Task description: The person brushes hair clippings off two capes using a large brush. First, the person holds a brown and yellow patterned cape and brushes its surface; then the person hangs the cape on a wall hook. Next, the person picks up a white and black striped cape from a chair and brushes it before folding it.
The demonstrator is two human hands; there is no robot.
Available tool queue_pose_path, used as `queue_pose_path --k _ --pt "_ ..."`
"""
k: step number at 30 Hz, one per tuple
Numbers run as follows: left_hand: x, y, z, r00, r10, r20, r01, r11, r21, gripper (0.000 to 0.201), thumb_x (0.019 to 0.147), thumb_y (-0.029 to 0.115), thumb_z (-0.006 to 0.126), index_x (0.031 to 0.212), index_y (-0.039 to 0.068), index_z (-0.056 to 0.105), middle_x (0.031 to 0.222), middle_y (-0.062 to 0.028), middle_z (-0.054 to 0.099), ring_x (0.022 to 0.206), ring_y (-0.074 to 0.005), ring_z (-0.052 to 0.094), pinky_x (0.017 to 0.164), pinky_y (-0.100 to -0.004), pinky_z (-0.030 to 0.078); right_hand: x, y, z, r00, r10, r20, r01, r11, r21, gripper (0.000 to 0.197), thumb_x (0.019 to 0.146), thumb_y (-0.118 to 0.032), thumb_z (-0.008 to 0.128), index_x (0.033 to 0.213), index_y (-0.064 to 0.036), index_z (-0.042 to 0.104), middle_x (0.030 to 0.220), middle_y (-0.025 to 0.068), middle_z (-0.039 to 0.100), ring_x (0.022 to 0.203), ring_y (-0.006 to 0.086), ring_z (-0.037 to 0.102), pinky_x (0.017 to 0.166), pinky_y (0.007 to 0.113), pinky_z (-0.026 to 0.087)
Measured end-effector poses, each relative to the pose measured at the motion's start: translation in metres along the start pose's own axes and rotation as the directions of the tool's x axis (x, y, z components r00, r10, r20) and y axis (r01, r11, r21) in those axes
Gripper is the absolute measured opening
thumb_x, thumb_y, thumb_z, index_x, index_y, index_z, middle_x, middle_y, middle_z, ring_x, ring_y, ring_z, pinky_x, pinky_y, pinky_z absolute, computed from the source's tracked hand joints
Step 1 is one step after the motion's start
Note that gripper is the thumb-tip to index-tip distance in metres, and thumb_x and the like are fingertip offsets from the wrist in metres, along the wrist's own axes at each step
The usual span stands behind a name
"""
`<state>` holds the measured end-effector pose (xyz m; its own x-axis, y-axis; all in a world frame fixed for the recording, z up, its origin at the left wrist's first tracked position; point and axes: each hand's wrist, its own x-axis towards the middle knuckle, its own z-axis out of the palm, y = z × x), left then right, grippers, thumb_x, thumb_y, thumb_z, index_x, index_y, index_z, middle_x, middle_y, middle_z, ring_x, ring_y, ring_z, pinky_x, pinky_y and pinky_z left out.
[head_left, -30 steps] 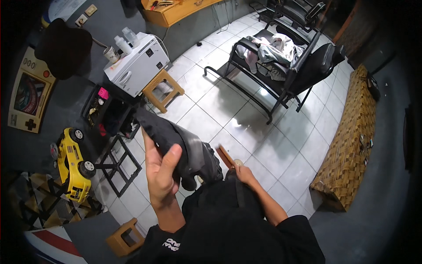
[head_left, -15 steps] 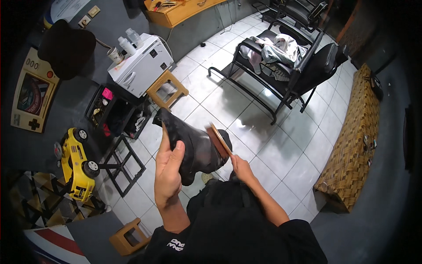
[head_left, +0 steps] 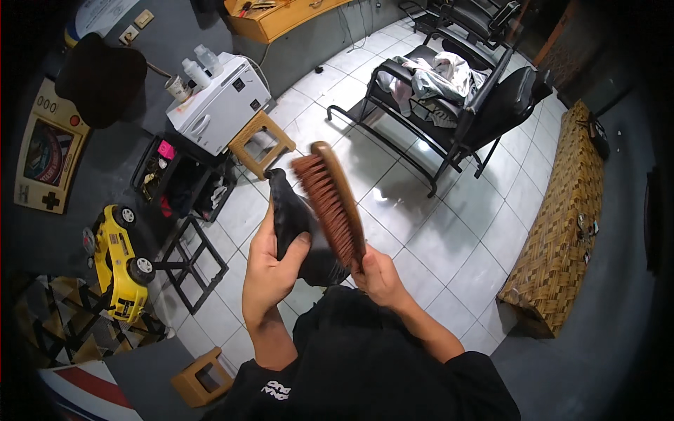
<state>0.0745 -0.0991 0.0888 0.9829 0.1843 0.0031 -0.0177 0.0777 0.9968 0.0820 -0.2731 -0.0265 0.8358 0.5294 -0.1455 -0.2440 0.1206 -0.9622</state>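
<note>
A black leather boot (head_left: 289, 223) is gripped in my left hand (head_left: 272, 275), its thumb pressed on the near side and the fingers mostly hidden behind. My right hand (head_left: 380, 278) is closed round the lower end of a shoe brush (head_left: 342, 193) with a wooden back and reddish-brown bristles. The brush stands nearly upright, bristles facing left toward the boot and covering part of it. Near my right hand the lower bristles overlap the boot; whether they touch it I cannot tell.
A black reclining chair (head_left: 456, 116) holding crumpled cloths stands ahead on white floor tiles. To the left are a small white fridge (head_left: 221, 105), a wooden stool (head_left: 261, 142), a black cart (head_left: 184, 182) and a yellow toy car (head_left: 121, 263). A woven bench (head_left: 554, 238) lines the right.
The brush has come off the boot's front, moved up and nearer, and turned more upright. The boot has turned in my left hand and looks narrower.
</note>
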Motion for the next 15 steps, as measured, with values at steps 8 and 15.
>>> queue_pose_path --k 8,15 --pt "-0.009 0.021 -0.012 0.996 -0.058 0.071 0.062 0.996 -0.059 0.042 0.077 0.003 0.057 0.118 -0.007 0.049 0.101 -0.0064 0.059 0.091 -0.0113 0.055 0.085 -0.025 0.043 0.018 0.148 -0.055 0.976 0.113 -0.189 -0.214 0.687 -0.694 0.046 0.097 -0.037 0.034 0.095 0.0015 0.058 0.087 0.028 0.06 0.085 0.042 0.06 0.072 0.05 0.044" --pt "-0.008 0.023 -0.019 0.988 -0.077 0.132 0.084 0.995 -0.049 0.044 0.077 0.003 0.057 0.119 -0.008 0.049 0.101 -0.006 0.059 0.092 -0.0109 0.054 0.085 -0.0246 0.042 -0.015 0.241 -0.118 0.717 0.588 -0.374 -0.618 0.289 -0.732 0.068 0.09 -0.056 0.035 0.104 0.0042 0.062 0.096 0.029 0.062 0.096 0.0447 0.058 0.083 0.046 0.047"
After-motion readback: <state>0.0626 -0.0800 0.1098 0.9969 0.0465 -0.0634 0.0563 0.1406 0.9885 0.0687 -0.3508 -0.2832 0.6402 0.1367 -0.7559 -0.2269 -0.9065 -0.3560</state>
